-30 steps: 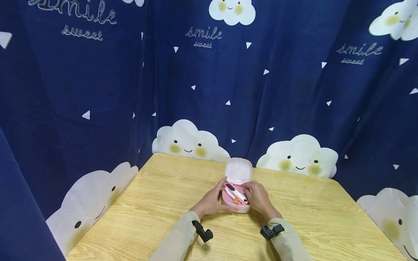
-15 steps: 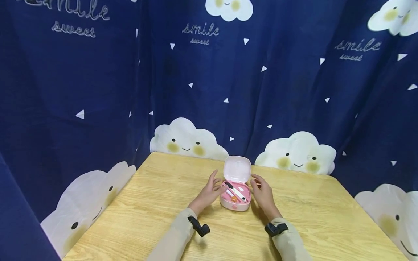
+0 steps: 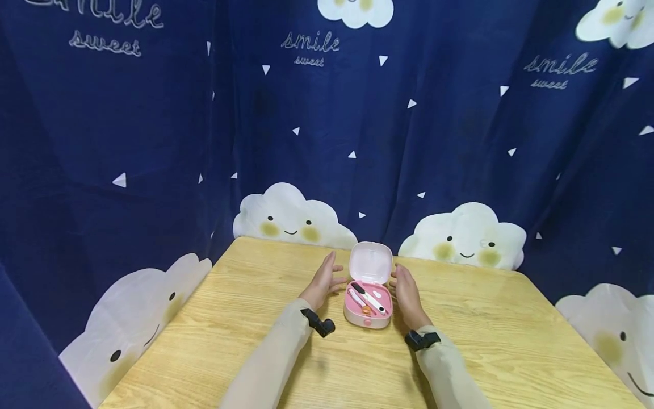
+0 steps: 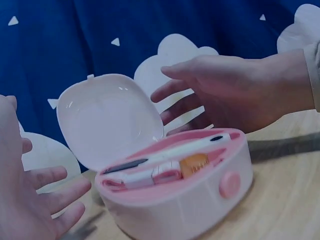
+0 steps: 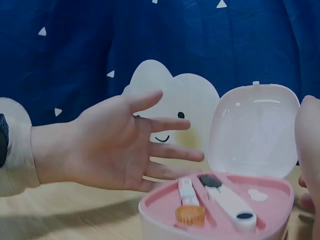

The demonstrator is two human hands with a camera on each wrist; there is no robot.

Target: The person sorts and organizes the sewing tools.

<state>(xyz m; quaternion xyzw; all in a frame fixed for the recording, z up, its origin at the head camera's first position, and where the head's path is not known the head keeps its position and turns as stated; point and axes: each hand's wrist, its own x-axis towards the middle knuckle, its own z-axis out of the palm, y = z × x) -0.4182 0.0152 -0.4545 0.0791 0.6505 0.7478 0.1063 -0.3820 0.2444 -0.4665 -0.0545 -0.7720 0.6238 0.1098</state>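
A small pink-and-white case (image 3: pixel 367 322) stands on the table with its lid (image 3: pixel 371 263) raised at the back. Inside its pink tray lies a white stick-shaped tool (image 5: pixel 231 204) with a black end and a dark oval spot. Beside that tool are a white-and-pink strip-like piece (image 5: pixel 188 191) and an orange ribbed piece (image 5: pixel 190 215). A small white cloud-shaped piece (image 5: pixel 257 194) sits across from them. My left hand (image 3: pixel 319 282) hovers left of the case, fingers spread, holding nothing. Right of the case, my right hand (image 3: pixel 407 291) holds nothing, its fingers extended.
The wooden table (image 3: pixel 490 335) extends around the case on all sides. Behind it hangs a dark blue curtain (image 3: pixel 317 113) printed with clouds and triangles. A black wrist camera (image 3: pixel 318 322) is strapped over the left sleeve, another (image 3: pixel 422 340) over the right.
A second ago the left hand held the case's side while the right hand's fingers were in the tray. Both hands have let go and moved out to either side; the case stays put.
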